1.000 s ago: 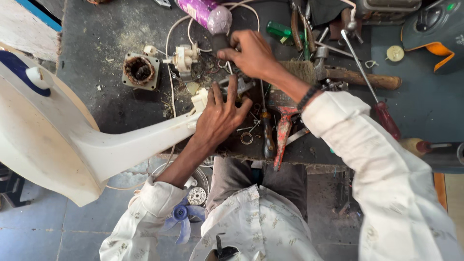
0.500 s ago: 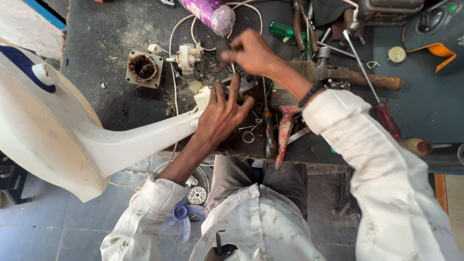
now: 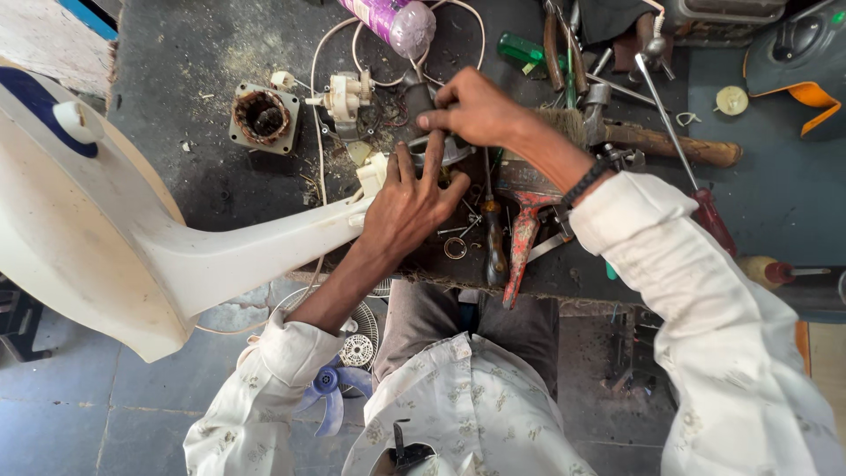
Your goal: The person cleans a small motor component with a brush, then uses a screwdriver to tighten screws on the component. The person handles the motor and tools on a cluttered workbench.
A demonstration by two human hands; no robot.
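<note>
Smooth, slightly glossy cream plastic on the fan stand (image 3: 132, 256) at left. Dark, matt, gritty bench (image 3: 220, 97) top, dusted pale at upper left. Dull grey metal part (image 3: 438, 145) at centre; coppery windings in the motor block (image 3: 261, 116). Rough wooden hammer handle (image 3: 674, 143) upper right. Worn red paint on pliers (image 3: 522, 234).

You wear a cream shirt (image 3: 476, 414) with a faint small leaf print, its long sleeves (image 3: 705, 291) rolled back above the wrists. A dark beaded band (image 3: 586, 182) circles your right wrist. Grey trousers (image 3: 493, 322) cover your legs. Both hands, left (image 3: 410, 203) and right (image 3: 471, 110), are bare.
</note>
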